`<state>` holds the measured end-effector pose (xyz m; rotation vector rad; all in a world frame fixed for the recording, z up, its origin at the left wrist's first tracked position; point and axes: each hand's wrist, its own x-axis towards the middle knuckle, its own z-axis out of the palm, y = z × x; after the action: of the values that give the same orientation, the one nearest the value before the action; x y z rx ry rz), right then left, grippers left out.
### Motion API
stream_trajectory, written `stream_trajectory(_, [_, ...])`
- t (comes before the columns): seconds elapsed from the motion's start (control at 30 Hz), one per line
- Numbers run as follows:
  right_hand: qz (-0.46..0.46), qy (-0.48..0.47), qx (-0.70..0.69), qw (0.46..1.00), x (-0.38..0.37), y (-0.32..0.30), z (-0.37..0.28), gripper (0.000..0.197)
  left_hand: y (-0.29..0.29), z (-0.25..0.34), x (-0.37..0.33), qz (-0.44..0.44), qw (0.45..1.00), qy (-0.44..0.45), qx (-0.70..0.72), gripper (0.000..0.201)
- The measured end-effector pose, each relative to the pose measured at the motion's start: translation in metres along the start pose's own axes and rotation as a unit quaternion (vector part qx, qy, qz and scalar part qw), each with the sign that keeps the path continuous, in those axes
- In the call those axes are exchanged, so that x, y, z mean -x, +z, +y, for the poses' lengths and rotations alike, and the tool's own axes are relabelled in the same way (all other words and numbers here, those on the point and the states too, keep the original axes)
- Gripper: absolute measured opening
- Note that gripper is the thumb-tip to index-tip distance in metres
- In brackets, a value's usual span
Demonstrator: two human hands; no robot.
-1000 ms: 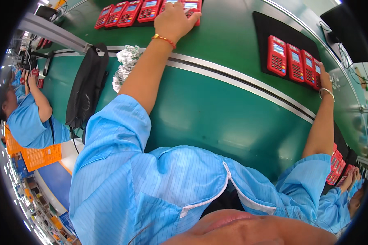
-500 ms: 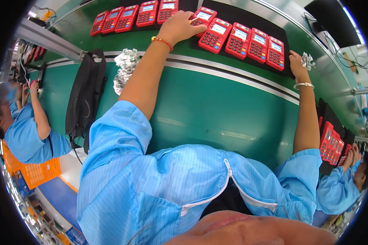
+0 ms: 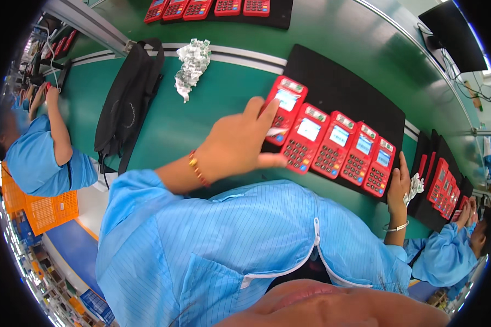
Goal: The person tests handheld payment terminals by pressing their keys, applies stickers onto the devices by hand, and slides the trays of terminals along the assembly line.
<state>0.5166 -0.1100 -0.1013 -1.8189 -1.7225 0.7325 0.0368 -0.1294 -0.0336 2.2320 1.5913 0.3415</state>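
Note:
A slanting row of red handheld card terminals (image 3: 310, 131) with lit screens and keypads lies on a black mat (image 3: 333, 82), close in front of me. My left hand (image 3: 237, 139), slightly blurred, reaches over the leftmost terminal (image 3: 289, 98), fingers on it and thumb stretched towards the terminal beside it. A small whitish pointed thing (image 3: 277, 132) shows in this hand; its kind is unclear. At the row's right end, my right hand (image 3: 399, 182) is against the mat's edge beside the last terminal (image 3: 381, 166). Crumpled white label paper (image 3: 414, 188) sticks out from its palm.
More red terminals (image 3: 227, 6) lie on another black mat at the back. Crumpled label paper (image 3: 193, 65) and a black bag (image 3: 128, 103) lie on the green table (image 3: 153, 131). Co-workers sit at left (image 3: 38, 158) and right (image 3: 447, 261). A monitor (image 3: 455, 35) stands far right.
The mat with its terminals has slid towards me, off the raised back part and over the metal rail, parting from the other mat. Both hands have come nearer with it.

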Motion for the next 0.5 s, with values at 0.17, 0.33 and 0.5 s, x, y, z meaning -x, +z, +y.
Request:
stream_trajectory(0.17, [0.047,-0.157,0.168,0.972,0.02,0.033,-0.049,0.051,-0.003,0.004,0.059,-0.029,0.998,-0.052,-0.031,0.117])
stream_trajectory(0.33, [0.15,-0.258,0.33,0.895,0.01,0.041,-0.092,0.034,0.013,0.004,0.066,0.091,0.991,-0.092,-0.044,0.097])
stream_trajectory(0.5, [0.048,-0.235,0.087,0.967,0.045,0.062,-0.103,0.072,0.024,0.003,0.052,0.154,0.981,-0.06,-0.101,0.084])
